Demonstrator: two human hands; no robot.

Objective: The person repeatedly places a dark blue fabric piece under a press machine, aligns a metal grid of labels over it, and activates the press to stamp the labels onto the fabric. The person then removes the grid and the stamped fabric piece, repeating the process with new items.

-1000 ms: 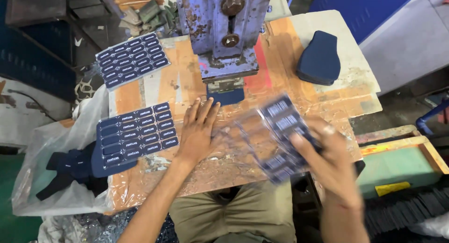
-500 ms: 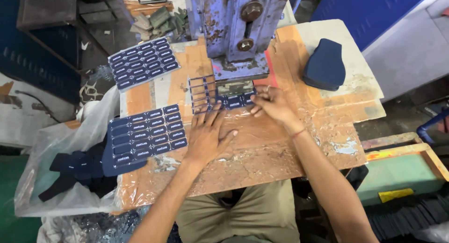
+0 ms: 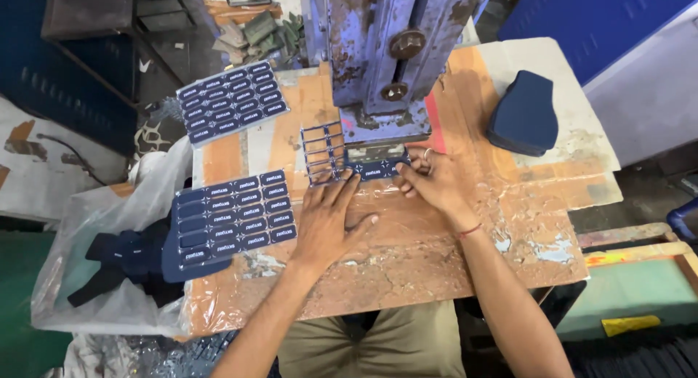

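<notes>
A clear label sheet (image 3: 324,151) with dark blue labels lies under the die of the blue press (image 3: 378,65); its left part is an empty grid. My right hand (image 3: 430,180) pinches the sheet's right end just in front of the die. Flat on the worn table (image 3: 436,262) lies my left hand (image 3: 329,219), fingers spread, fingertips touching the sheet's near edge. A full sheet of blue labels (image 3: 233,214) lies just left of my left hand.
Another full label sheet (image 3: 231,100) lies at the table's far left. A stack of dark blue fabric pieces (image 3: 525,120) sits at the far right. A plastic bag (image 3: 109,269) with dark blue pieces hangs off the left edge. A green tray (image 3: 640,291) stands at right.
My right hand carried the label sheet from the table's front right up under the press. My left hand slid forward until its fingertips met the sheet's near edge.
</notes>
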